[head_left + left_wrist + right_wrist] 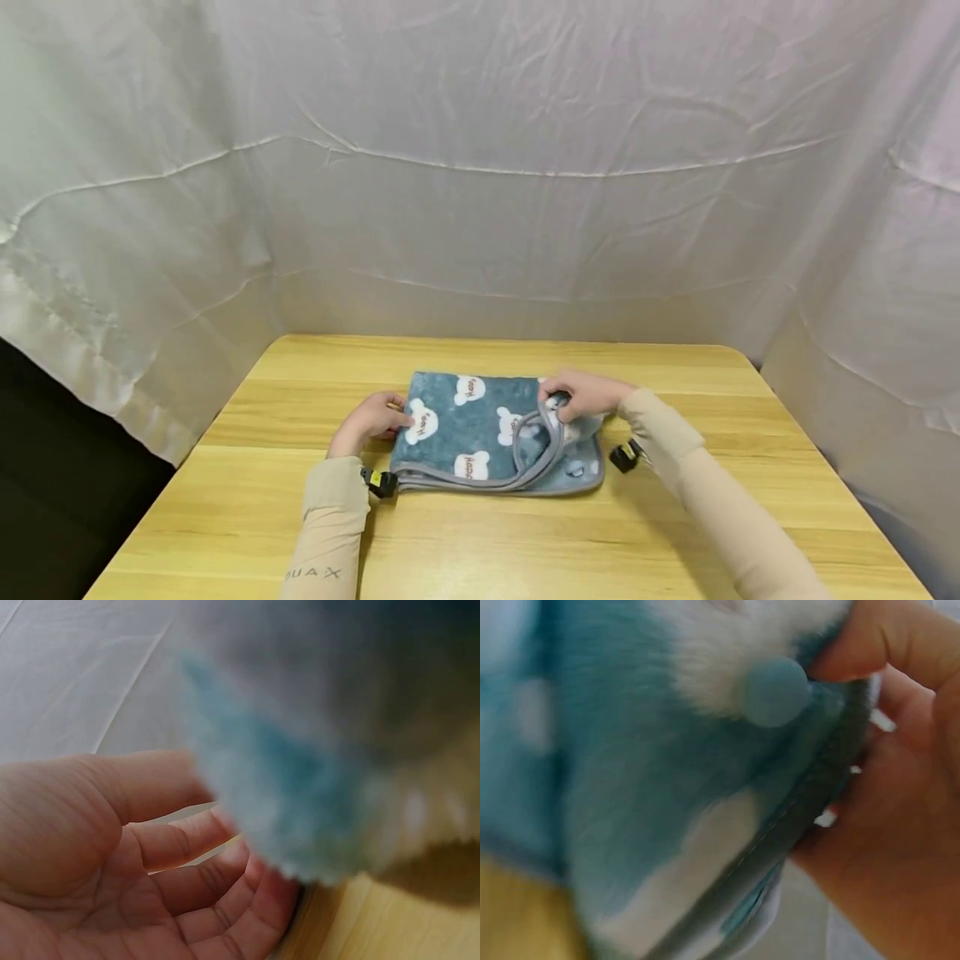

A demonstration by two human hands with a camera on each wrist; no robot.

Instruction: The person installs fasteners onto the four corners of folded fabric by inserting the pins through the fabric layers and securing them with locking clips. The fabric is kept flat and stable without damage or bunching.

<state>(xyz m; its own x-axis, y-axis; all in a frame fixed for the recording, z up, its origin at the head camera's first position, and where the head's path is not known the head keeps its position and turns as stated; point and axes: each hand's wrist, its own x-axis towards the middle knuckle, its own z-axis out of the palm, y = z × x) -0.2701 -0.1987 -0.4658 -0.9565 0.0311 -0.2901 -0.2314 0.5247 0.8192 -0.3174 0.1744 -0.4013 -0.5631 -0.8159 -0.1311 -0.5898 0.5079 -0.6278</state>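
Note:
A folded teal plush blanket (pixel 450 425) with white bear-head patches and grey edging lies on the table. At its left edge, my left hand (pixel 378 417) has the thumb on top and the other fingers curled at the side; the left wrist view shows thumb and fingers around the blurred teal edge (pixel 277 787). My right hand (pixel 588 393) pinches the right edge of the upper layers, which are lifted and curl back to the left. A round pale-blue snap button (pixel 776 691) shows by the right thumb in the right wrist view.
Beneath the blanket is a light wooden table (pixel 495 542). White curtains (pixel 525 225) hang behind it and at both sides. Each wrist carries a small black camera, the left one (pixel 381 483) close to the blanket's front left corner.

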